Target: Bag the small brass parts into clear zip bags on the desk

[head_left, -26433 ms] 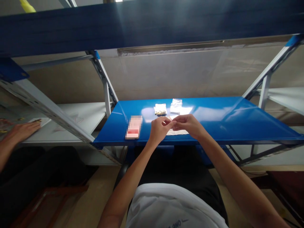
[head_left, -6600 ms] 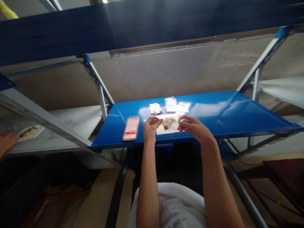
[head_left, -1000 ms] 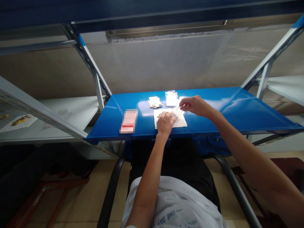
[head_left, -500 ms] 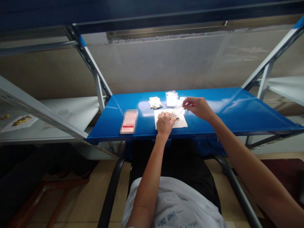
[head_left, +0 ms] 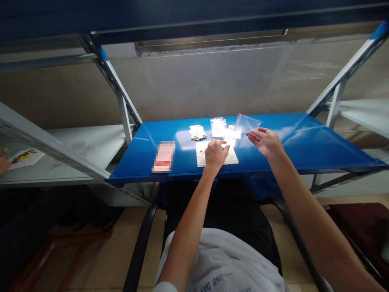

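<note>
My left hand is over a white sheet near the front of the blue table, its thumb and fingers apart. A small yellow piece lies on the sheet by that hand; other small pieces are mostly covered by the fingers. My right hand is raised to the right of the sheet, fingertips together at the lower edge of a clear plastic bag. The bag looks flat and see-through.
A stack of white packets and some clear bags lie behind the sheet. A pixelated pink item lies on the left of the blue table. On the left shelf, another person's hand is beside yellow and dark pieces.
My right hand has moved right, drawing the clear bag away from the sheet. My left hand has shifted slightly right, its fingers spreading. Another person's hand has appeared at the left edge.
</note>
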`<state>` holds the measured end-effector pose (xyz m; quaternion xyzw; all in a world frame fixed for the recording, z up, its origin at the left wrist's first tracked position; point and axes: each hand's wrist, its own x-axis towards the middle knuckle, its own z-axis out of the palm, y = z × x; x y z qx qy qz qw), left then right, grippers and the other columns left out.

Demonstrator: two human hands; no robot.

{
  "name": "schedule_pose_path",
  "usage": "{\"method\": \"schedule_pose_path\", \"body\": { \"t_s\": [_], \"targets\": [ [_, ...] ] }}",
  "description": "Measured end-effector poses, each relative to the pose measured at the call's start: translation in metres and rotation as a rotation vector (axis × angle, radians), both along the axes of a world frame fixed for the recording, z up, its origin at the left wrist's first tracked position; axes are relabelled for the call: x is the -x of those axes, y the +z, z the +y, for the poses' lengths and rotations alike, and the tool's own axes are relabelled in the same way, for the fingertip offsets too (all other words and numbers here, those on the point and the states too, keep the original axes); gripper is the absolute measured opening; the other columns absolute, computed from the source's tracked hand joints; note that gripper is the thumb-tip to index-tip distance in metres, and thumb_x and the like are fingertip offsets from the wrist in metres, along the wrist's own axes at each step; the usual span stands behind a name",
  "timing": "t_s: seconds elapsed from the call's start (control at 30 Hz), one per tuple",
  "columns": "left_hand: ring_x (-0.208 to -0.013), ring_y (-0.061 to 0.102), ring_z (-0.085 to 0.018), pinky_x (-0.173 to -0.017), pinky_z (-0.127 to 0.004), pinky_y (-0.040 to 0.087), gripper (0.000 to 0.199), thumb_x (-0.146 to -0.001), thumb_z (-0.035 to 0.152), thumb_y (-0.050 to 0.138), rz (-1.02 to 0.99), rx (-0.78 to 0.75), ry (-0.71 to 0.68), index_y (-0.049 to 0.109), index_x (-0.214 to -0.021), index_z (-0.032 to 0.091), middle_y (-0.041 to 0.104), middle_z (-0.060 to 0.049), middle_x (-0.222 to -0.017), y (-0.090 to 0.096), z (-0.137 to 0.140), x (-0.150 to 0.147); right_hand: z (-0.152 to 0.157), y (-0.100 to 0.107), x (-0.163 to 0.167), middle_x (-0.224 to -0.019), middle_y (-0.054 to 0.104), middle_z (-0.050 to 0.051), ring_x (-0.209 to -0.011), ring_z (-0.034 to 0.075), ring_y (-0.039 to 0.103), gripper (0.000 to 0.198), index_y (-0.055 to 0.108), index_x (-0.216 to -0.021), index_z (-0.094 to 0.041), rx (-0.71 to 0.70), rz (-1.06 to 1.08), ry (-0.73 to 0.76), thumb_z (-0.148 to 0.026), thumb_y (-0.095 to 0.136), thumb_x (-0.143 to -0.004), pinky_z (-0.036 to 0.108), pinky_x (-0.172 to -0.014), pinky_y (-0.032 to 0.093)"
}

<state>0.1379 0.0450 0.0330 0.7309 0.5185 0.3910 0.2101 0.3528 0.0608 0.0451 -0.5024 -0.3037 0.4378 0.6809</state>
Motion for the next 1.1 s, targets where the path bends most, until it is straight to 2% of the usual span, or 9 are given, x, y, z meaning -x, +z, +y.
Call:
{"method": "schedule_pose_path", "body": {
  "t_s": [0.17,0.3,0.4,0.53,0.67,0.83,0.93,1.03,1.1],
  "targets": [
    [-0.094,0.073,-0.025,-0.091,-0.035,0.054,0.032,-0.102,0.042,0.063,-0.177,0.101,-0.095,0.084,-0.102,0.017,0.081,-0.01,-0.098,0.005,0.027,-0.033,0.01,-0.015,0.027,-0.084,0.072,0.001,-0.085,0.017,0.077,0.044,0.049,-0.095,-0.026,0.113,0.256,0.027,0.0,0.071,-0.068,0.026,-0.071,0.067],
    [-0.094,0.074,-0.022,-0.089,-0.031,0.054,0.02,-0.096,0.031,0.069,-0.277,0.204,-0.089,0.083,-0.096,0.016,0.082,-0.009,-0.097,0.003,0.055,-0.055,0.013,-0.017,0.04,-0.082,0.072,0.0,-0.078,0.015,0.075,0.043,0.053,-0.101,-0.025,0.122,0.209,0.06,-0.001,0.068,-0.068,0.024,-0.068,0.064],
    [-0.094,0.075,-0.019,-0.088,-0.028,0.055,0.016,-0.094,0.026,0.071,-0.365,0.291,-0.074,0.08,-0.1,0.015,0.082,-0.009,-0.101,0.0,0.075,-0.063,0.017,-0.012,0.03,-0.086,0.073,0.002,-0.08,0.018,0.077,0.032,0.056,-0.097,-0.023,0.108,0.056,0.113,-0.011,0.074,-0.073,0.027,-0.065,0.062],
    [-0.077,0.075,-0.016,-0.084,-0.028,0.057,0.012,-0.095,0.022,0.066,-0.343,0.359,-0.085,0.076,-0.092,0.016,0.08,-0.007,-0.085,0.001,0.093,-0.069,0.033,-0.009,0.009,-0.085,0.072,0.003,-0.072,0.017,0.073,0.017,0.062,-0.09,-0.021,0.156,-0.208,0.056,-0.026,0.074,-0.08,0.023,-0.055,0.053],
    [-0.091,0.075,-0.02,-0.093,-0.031,0.055,0.011,-0.093,0.019,0.069,-0.267,0.261,-0.008,0.072,-0.104,0.018,0.079,-0.008,-0.095,0.005,0.101,-0.076,0.056,-0.016,-0.001,-0.077,0.069,0.003,-0.068,0.017,0.069,0.014,0.064,-0.086,-0.018,0.21,-0.517,-0.055,-0.024,0.073,-0.078,0.022,-0.049,0.042],
    [-0.11,0.071,-0.026,-0.098,-0.035,0.052,0.028,-0.093,0.011,0.065,-0.063,0.083,0.031,0.066,-0.122,0.013,0.075,-0.017,-0.114,0.011,0.096,-0.076,0.075,-0.029,0.005,-0.082,0.072,0.006,-0.08,0.024,0.073,0.031,0.063,-0.107,-0.017,0.248,-0.893,-0.144,-0.025,0.073,-0.078,0.034,-0.076,0.057],
    [-0.113,0.069,-0.026,-0.098,-0.035,0.052,0.026,-0.094,0.007,0.059,-0.047,-0.019,0.044,0.067,-0.117,0.014,0.071,-0.019,-0.123,0.014,0.086,-0.062,0.073,-0.033,0.012,-0.097,0.074,0.013,-0.1,0.033,0.071,0.037,0.062,-0.118,-0.018,0.28,-1.109,-0.161,-0.031,0.071,-0.084,0.043,-0.092,0.055],
    [-0.105,0.07,-0.024,-0.095,-0.034,0.053,0.019,-0.096,0.01,0.058,-0.049,-0.064,0.063,0.071,-0.106,0.018,0.072,-0.014,-0.116,0.019,0.078,-0.03,0.063,-0.031,0.019,-0.116,0.069,0.022,-0.111,0.039,0.067,0.037,0.062,-0.124,-0.017,0.307,-1.299,-0.15,-0.039,0.06,-0.095,0.05,-0.092,0.053],
    [-0.099,0.07,-0.024,-0.09,-0.034,0.053,0.017,-0.098,0.015,0.057,-0.034,-0.038,0.165,0.072,-0.106,0.02,0.072,-0.013,-0.111,0.021,0.077,0.0,0.056,-0.027,0.024,-0.127,0.063,0.025,-0.116,0.041,0.063,0.037,0.062,-0.126,-0.016,0.264,-1.405,-0.17,-0.039,0.053,-0.098,0.05,-0.089,0.053]
  ]
}}
